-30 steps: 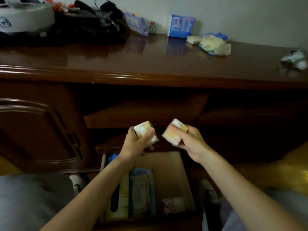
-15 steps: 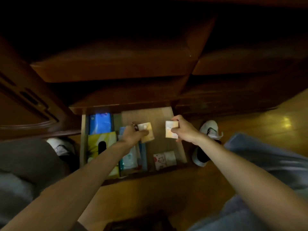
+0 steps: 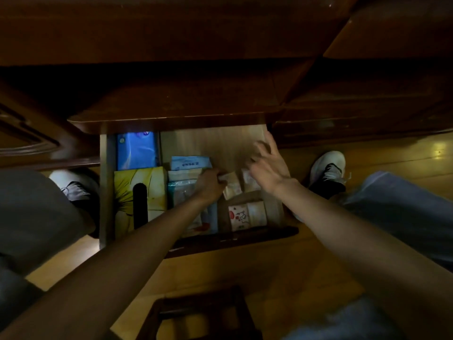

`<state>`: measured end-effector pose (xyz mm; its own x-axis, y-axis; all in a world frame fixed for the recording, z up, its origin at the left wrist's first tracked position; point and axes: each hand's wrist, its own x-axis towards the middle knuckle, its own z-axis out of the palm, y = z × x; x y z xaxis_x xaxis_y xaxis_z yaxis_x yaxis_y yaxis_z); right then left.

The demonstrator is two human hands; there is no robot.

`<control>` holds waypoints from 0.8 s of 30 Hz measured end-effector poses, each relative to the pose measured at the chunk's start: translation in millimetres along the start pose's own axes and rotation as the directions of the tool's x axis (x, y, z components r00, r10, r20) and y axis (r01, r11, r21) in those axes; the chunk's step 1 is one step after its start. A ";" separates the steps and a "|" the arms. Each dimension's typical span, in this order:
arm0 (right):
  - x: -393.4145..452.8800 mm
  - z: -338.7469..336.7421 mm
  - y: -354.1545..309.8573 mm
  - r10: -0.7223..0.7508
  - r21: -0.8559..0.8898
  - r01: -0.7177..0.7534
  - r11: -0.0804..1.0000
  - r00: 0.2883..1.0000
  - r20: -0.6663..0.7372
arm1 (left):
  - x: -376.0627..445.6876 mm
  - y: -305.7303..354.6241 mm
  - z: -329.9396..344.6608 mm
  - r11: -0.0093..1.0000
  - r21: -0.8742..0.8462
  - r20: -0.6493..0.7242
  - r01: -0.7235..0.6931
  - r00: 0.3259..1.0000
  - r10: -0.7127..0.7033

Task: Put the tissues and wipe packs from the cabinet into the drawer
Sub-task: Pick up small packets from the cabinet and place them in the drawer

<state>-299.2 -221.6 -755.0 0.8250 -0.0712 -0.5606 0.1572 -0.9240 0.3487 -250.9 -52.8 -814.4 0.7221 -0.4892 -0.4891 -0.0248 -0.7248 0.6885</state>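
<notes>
The open wooden drawer [image 3: 215, 143] lies below me. My left hand [image 3: 210, 184] is down inside it, fingers closed on a small pale tissue pack [image 3: 231, 188] that rests on the drawer floor. My right hand [image 3: 268, 168] hovers just right of it with fingers spread, holding nothing; a second small pack [image 3: 248, 181] lies under its palm, partly hidden. In the drawer also sit a blue pack [image 3: 137, 149], a yellow tissue box [image 3: 139, 197], stacked wipe packs [image 3: 187, 173] and two small packs [image 3: 246, 215] at the front.
The dark cabinet shelf [image 3: 171, 119] overhangs the back of the drawer. The drawer's dark front edge [image 3: 235, 238] faces me. My shoes [image 3: 328, 168] stand on the wooden floor on both sides, and a dark stool [image 3: 198, 312] is below.
Both hands went down into the drawer with the small packs. My right hand let its pack go and opened; my left still grips its pack, now on the drawer floor.
</notes>
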 end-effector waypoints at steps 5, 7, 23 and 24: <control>-1.2 6.0 -12.6 0.002 -0.203 0.022 0.979 0.993 0.118 | 4.8 -3.3 14.1 0.993 0.098 0.012 -0.071 0.997 0.071; -2.5 6.9 -17.8 0.001 -0.184 0.022 0.983 0.993 0.121 | 3.4 -5.9 17.8 0.980 0.154 0.071 -0.129 0.990 0.120; -18.1 16.4 -20.2 0.015 -0.088 -0.025 0.996 0.993 -0.115 | 12.2 -6.3 5.4 0.967 0.246 0.033 -0.066 0.998 0.059; -20.1 16.6 -20.4 0.021 -0.069 -0.030 0.997 0.991 -0.130 | 12.2 -7.4 5.1 0.963 0.267 0.027 -0.031 0.999 0.025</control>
<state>-328.0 -207.5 -763.3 0.8918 -0.0407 -0.4506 0.1694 -0.8934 0.4160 -245.4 -55.9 -828.2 0.7024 -0.5202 -0.4858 -0.2315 -0.8124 0.5352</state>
